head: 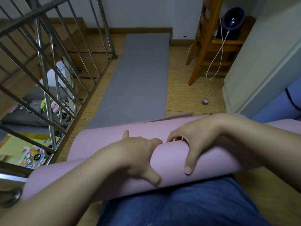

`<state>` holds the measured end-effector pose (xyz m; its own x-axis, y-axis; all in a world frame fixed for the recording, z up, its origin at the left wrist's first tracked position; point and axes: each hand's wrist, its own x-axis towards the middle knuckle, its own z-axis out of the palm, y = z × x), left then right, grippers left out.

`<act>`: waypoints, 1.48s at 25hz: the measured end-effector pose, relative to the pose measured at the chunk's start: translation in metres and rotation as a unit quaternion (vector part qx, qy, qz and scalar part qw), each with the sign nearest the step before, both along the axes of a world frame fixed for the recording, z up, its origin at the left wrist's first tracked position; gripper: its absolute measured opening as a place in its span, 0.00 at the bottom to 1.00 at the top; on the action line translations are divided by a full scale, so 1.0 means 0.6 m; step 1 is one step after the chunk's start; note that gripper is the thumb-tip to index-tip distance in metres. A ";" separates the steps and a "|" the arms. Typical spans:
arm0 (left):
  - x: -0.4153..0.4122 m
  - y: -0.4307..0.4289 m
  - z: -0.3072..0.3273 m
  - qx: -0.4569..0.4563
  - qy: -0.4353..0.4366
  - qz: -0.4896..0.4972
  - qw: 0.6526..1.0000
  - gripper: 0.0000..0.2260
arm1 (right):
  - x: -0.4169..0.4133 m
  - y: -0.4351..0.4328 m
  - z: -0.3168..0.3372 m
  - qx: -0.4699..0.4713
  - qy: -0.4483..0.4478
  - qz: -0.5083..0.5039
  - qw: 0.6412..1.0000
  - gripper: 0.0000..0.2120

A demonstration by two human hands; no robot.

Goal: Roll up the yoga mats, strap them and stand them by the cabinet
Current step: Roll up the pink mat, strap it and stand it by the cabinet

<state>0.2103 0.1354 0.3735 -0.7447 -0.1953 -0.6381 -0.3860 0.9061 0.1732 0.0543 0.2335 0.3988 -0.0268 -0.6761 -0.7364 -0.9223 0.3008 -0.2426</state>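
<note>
While left hand (138, 154) grips pink mat (171, 159), right hand (197, 138) clamped on it alongside

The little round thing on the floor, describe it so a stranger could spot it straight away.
Find the grey mat lying flat on the wooden floor. Right of its near end, before the pale cabinet, sits a small round roll. It is the only loose small item there, nearer than the wooden chair.

On lap (179, 207): rolled mat (171, 158); flat mat (143, 75) ahead; railing (43, 70) left, chair (228, 41) right
</note>
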 end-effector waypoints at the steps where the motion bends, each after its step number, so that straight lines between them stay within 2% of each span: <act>1: -0.009 -0.015 0.001 0.038 -0.021 0.016 0.999 0.39 | 0.004 0.007 0.007 -0.043 0.003 -0.005 0.999 0.39; 2: -0.018 -0.032 -0.001 0.093 -0.042 0.035 0.994 0.37 | 0.006 0.018 0.012 -0.091 0.013 -0.022 0.996 0.40; 4: -0.037 -0.063 -0.008 0.214 -0.091 0.067 0.970 0.31 | 0.023 0.050 0.003 -0.175 0.102 0.003 0.979 0.38; 5: -0.045 -0.072 -0.011 0.241 -0.112 0.070 0.962 0.31 | 0.039 0.064 -0.009 -0.193 0.154 0.030 0.969 0.39; 7: -0.056 -0.082 -0.008 0.233 -0.131 0.064 0.961 0.33 | 0.065 0.077 -0.046 -0.178 0.224 0.063 0.956 0.47; 9: -0.062 -0.081 0.004 0.164 -0.103 0.044 0.980 0.35 | 0.058 0.072 -0.070 -0.172 0.238 0.052 0.954 0.50; 12: -0.042 -0.051 0.019 -0.044 0.007 0.019 0.999 0.35 | 0.027 0.049 -0.064 -0.173 0.179 0.022 0.968 0.49; 14: -0.007 -0.007 0.005 -0.185 0.099 -0.010 0.978 0.32 | 0.011 0.028 -0.058 -0.147 0.135 0.009 0.980 0.50; 15: 0.011 0.013 -0.008 -0.234 0.147 -0.025 0.961 0.35 | 0.001 0.013 -0.054 -0.128 0.102 -0.002 0.986 0.51; 17: 0.030 0.032 -0.040 -0.278 0.153 -0.027 0.948 0.48 | -0.022 -0.021 -0.046 -0.064 0.033 -0.034 0.997 0.53; 19: 0.031 0.021 -0.067 -0.292 0.210 -0.016 0.933 0.53 | -0.031 -0.043 -0.040 -0.021 0.012 -0.041 0.999 0.53; 21: 0.022 0.009 -0.073 -0.293 0.226 -0.017 0.929 0.51 | -0.024 -0.038 -0.050 -0.051 0.065 -0.041 0.996 0.56; 22: 0.019 0.003 -0.075 -0.286 0.218 -0.014 0.933 0.50 | -0.013 -0.024 -0.063 -0.096 0.131 -0.030 0.986 0.57; 24: 0.010 0.000 -0.062 -0.280 0.179 -0.009 0.943 0.49 | 0.022 0.015 -0.108 -0.241 0.263 0.009 0.934 0.59; 26: 0.000 -0.005 -0.057 -0.281 0.153 -0.023 0.947 0.47 | 0.039 0.039 -0.140 -0.364 0.279 0.019 0.888 0.56; 27: -0.005 -0.009 -0.055 -0.280 0.153 -0.028 0.947 0.45 | 0.032 0.038 -0.146 -0.388 0.266 0.015 0.882 0.52; 31: -0.020 -0.025 -0.018 -0.229 0.125 -0.035 0.965 0.42 | 0.028 0.013 -0.095 -0.294 0.258 0.017 0.920 0.43; 33: -0.015 -0.027 0.004 -0.190 0.113 -0.032 0.975 0.42 | 0.039 0.016 -0.061 -0.257 0.254 0.032 0.932 0.42; 37: 0.009 -0.005 0.024 -0.091 0.055 -0.034 0.994 0.39 | 0.065 0.042 -0.009 -0.159 0.184 0.056 0.968 0.43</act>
<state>0.2156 0.1322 0.3879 -0.8233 -0.2463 -0.5114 -0.3102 0.9497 0.0420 0.0931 0.2589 0.3937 -0.1606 -0.8808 -0.4455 -0.9865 0.1573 0.0446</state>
